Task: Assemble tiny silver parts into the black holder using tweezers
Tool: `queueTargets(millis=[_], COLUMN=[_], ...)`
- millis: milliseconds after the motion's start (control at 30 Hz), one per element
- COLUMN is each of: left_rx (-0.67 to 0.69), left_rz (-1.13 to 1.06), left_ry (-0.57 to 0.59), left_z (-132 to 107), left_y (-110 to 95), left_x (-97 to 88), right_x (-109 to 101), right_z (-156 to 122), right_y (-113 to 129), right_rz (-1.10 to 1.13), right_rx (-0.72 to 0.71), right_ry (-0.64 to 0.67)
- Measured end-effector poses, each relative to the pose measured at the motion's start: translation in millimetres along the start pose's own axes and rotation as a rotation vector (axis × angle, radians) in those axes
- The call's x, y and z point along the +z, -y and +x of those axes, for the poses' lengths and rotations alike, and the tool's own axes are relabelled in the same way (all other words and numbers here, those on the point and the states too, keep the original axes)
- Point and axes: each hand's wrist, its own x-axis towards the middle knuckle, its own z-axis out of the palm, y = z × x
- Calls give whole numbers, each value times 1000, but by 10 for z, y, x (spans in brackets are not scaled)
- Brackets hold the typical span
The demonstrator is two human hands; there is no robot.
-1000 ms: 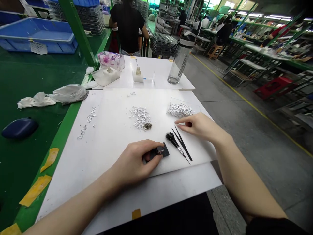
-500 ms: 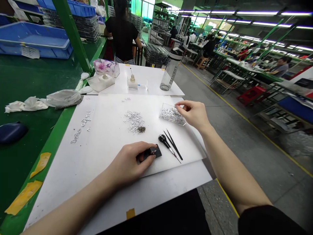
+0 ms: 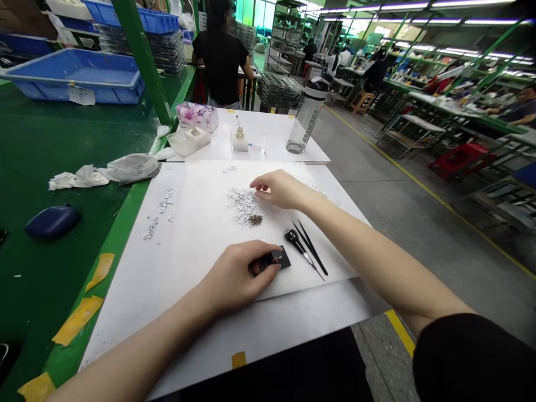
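Left hand (image 3: pixel 234 273) closed over a small black holder (image 3: pixel 281 258), fingers together and clamped on it, the holder lying on a white sheet (image 3: pixel 196 268) near the near edge. Right hand (image 3: pixel 280 190) hovers at a pile of silver chips (image 3: pixel 239 202), fingers slightly apart; contact with the pile cannot be confirmed. Dark granules (image 3: pixel 254 220) lie at the pile's near edge. Black tweezers (image 3: pixel 310 249) and a black-handled pick (image 3: pixel 293 238) lie side by side, right of the holder. Chips judged light, possibly fragile, and apt to scatter: take singly by an edge. Holder appears stiff: grip by its sides
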Motion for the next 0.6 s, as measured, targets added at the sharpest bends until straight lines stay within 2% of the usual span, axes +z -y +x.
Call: queueTargets(millis=[100, 233, 600], left_rx=[2, 5, -5], left_rz=[-7, -20, -30], left_ry=[7, 14, 5], left_z=[0, 0, 11], left_y=[-15, -25, -48], left_x=[-3, -3, -14], right_x=[120, 138, 85], right_z=[167, 206, 150], right_y=[40, 11, 12], right_rz=[-39, -21, 306], right_rx=[6, 20, 89], right_ry=[85, 111, -27])
